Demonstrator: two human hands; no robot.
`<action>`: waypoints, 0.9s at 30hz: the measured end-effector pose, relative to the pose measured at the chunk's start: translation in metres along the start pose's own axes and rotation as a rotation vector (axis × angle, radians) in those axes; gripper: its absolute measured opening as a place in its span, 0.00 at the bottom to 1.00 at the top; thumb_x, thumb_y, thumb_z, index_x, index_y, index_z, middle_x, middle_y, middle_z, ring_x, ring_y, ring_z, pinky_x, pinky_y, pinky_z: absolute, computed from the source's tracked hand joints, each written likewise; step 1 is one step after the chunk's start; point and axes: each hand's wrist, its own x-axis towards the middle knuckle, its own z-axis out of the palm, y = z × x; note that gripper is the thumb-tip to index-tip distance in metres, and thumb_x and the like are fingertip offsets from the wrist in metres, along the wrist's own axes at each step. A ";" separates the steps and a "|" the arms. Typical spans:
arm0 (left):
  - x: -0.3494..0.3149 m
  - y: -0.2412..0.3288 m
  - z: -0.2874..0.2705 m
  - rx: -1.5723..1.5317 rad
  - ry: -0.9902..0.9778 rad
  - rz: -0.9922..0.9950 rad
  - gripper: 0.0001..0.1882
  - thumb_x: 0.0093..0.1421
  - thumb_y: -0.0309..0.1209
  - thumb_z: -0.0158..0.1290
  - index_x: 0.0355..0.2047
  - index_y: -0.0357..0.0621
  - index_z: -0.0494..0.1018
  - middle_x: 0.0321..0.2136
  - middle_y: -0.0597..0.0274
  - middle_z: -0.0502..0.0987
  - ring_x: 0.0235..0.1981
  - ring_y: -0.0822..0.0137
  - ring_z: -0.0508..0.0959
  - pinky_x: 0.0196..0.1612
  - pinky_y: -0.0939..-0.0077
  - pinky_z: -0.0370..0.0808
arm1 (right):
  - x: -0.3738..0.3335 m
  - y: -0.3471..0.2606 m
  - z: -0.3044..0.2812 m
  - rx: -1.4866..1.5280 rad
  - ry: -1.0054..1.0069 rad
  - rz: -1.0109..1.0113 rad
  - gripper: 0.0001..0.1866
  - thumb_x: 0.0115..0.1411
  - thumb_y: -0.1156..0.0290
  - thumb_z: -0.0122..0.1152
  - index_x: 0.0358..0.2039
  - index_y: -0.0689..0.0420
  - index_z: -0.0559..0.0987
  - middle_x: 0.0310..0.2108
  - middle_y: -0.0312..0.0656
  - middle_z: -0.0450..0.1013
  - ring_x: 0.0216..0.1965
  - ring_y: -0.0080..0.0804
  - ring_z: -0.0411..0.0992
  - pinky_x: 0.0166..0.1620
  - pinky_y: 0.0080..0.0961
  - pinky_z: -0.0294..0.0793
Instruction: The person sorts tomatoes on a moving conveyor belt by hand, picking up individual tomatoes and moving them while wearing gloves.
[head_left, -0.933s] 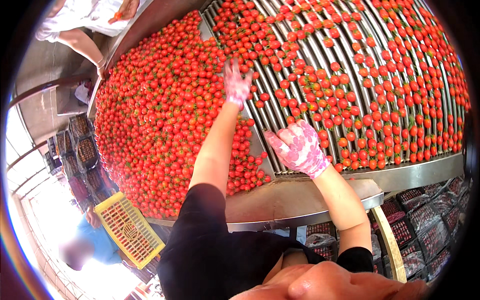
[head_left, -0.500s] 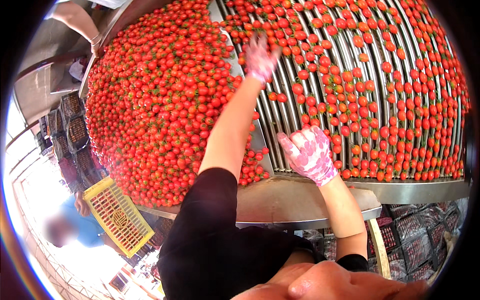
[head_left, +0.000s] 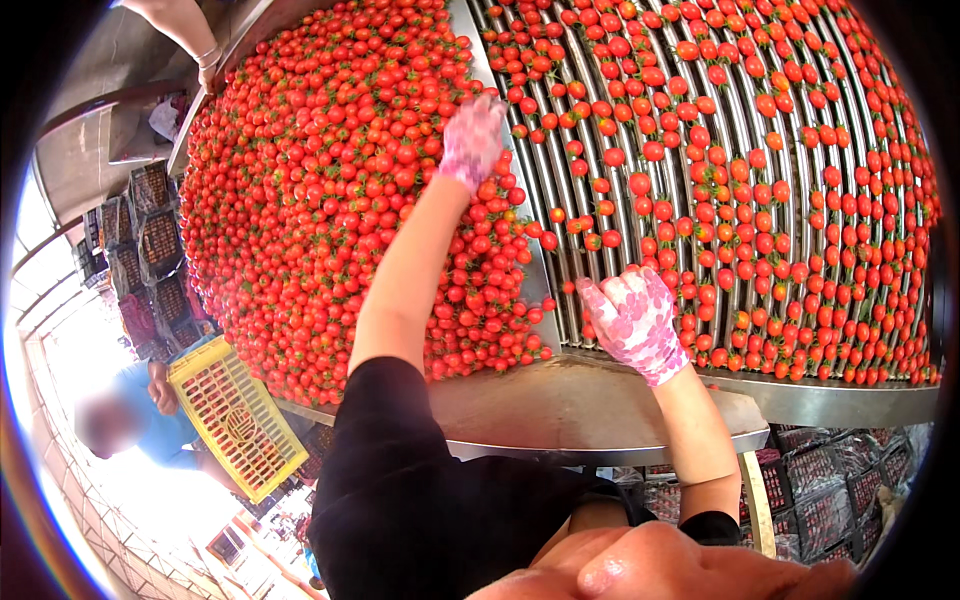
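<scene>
Cherry tomatoes (head_left: 320,190) with green stems lie in a deep red heap on the left. More tomatoes (head_left: 715,175) sit in rows on metal rollers (head_left: 545,215) at the right. My left hand (head_left: 473,140), in a pink-patterned white glove, rests at the heap's right edge beside a metal divider strip (head_left: 540,275). Its fingers curl down among the tomatoes, hiding whatever they hold. Over the near left corner of the rollers is my right hand (head_left: 636,318), gloved alike. Its fingers are bent inward, and their inner side is hidden.
A metal ledge (head_left: 590,410) runs along the near side. At the lower left, another person's hand (head_left: 162,388) holds a yellow crate (head_left: 240,420). Another person's arm (head_left: 185,25) reaches the far left rim. Stacked dark crates (head_left: 155,240) stand left; wrapped crates (head_left: 820,490) are lower right.
My left hand has moved left and nearer, from the rollers over the divider to the heap, its fingers curling. My right hand stays near the roller corner. Tomatoes on the rollers have shifted.
</scene>
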 end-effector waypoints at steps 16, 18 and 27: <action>-0.063 0.155 -0.066 -0.922 0.032 -0.064 0.17 0.58 0.32 0.60 0.47 0.43 0.76 0.37 0.56 0.79 0.40 0.64 0.81 0.45 0.69 0.79 | -0.001 0.026 0.005 1.965 0.424 1.148 0.40 0.56 0.73 0.51 0.68 0.65 0.52 0.62 0.54 0.59 0.59 0.47 0.67 0.61 0.44 0.70; -0.077 0.167 -0.066 -0.724 0.179 0.249 0.19 0.56 0.33 0.61 0.48 0.45 0.75 0.45 0.54 0.77 0.47 0.56 0.77 0.53 0.64 0.74 | -0.007 0.029 0.015 2.116 0.491 1.088 0.38 0.57 0.73 0.51 0.68 0.65 0.53 0.61 0.53 0.60 0.62 0.46 0.63 0.63 0.47 0.67; -0.063 -0.064 -0.020 0.327 0.110 -0.157 0.31 0.58 0.50 0.56 0.57 0.47 0.70 0.54 0.52 0.73 0.57 0.49 0.70 0.58 0.47 0.67 | -0.011 0.033 0.019 2.265 0.794 1.016 0.17 0.63 0.71 0.57 0.51 0.63 0.72 0.40 0.43 0.70 0.29 0.25 0.61 0.31 0.19 0.62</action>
